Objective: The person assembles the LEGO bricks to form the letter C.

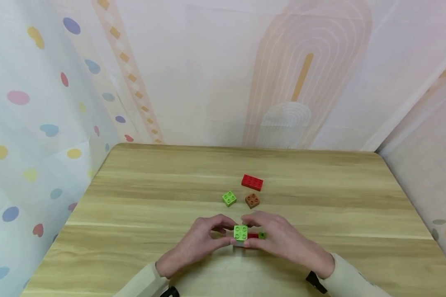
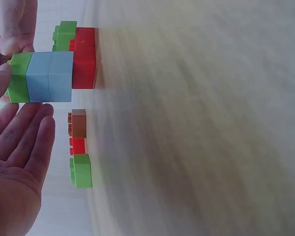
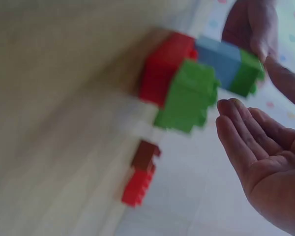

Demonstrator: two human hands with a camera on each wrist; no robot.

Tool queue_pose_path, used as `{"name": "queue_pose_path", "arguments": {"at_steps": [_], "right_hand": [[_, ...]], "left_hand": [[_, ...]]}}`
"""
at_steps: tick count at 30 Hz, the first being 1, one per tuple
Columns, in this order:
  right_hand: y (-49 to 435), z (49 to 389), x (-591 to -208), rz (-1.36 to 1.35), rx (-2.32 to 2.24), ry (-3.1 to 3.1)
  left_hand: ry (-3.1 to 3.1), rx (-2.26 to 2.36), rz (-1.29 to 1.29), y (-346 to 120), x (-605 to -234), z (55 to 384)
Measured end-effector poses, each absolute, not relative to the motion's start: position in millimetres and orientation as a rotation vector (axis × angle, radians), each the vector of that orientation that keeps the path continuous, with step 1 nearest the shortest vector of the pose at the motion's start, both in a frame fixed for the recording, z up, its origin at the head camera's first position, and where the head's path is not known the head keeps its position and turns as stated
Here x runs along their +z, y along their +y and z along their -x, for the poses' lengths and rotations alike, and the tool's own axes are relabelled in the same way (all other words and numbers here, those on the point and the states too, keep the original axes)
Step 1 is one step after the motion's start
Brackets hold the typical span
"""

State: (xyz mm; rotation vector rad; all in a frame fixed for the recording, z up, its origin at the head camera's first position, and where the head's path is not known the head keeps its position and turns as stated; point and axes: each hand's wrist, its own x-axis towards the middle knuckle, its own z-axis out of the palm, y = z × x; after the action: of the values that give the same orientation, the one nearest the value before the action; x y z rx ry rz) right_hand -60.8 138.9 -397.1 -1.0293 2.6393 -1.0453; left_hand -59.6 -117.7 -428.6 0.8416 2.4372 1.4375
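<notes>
A stack of toy bricks stands before me, with a light green brick (image 1: pixel 240 233) on top of two pale blue bricks (image 2: pixel 50 77) and a red brick (image 2: pixel 84 69) at the base. Another green brick (image 3: pixel 189 93) sits on the red one's right end, blurred in the right wrist view. My left hand (image 1: pixel 204 236) pinches the top green brick from the left, thumb in front and index finger behind. From the right, my right hand (image 1: pixel 276 235) pinches it too, its thumb close to the left one. The remaining fingers extend behind the stack, fairly straight.
Beyond the hands lie a loose light green brick (image 1: pixel 229 199), a brown brick (image 1: pixel 252 200) and a longer red brick (image 1: pixel 252 182). The wooden table (image 1: pixel 152 185) ends at a patterned cloth (image 1: pixel 208 82) along the back.
</notes>
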Motion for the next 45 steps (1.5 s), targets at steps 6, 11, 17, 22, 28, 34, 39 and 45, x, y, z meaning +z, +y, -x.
{"name": "queue_pose_path", "arguments": {"at_steps": [6,11,17,22,28,34,39,45], "right_hand": [[153.0,84.4,-387.9,1.019,-0.994,2.733],[151.7,112.7,-385.6,1.141,-0.900,2.715],[142.5,137.7,-388.0,1.241,-0.795,2.651],[133.8,152.9,-391.9,1.269,-0.728,2.596],[121.6,163.0,-396.2,1.258,-0.633,2.550],[110.0,169.4,-399.4,1.255,-0.592,2.518],[103.8,171.1,-404.0,1.272,-0.540,2.524],[101.5,168.4,-406.8,1.289,-0.480,2.590]], "left_hand": [[2.454,1.394,-0.807,-116.8,-427.6,56.8],[2.476,1.373,-0.835,-116.0,-427.3,56.8],[2.497,1.377,-0.899,-113.3,-427.0,57.6],[2.516,1.381,-0.922,-112.6,-426.5,57.9],[2.521,1.385,-0.932,-113.2,-426.6,56.0],[2.497,1.419,-0.949,-113.7,-427.4,55.0],[2.488,1.428,-0.944,-113.6,-427.5,54.5],[2.476,1.435,-0.942,-112.3,-426.4,55.3]]}}
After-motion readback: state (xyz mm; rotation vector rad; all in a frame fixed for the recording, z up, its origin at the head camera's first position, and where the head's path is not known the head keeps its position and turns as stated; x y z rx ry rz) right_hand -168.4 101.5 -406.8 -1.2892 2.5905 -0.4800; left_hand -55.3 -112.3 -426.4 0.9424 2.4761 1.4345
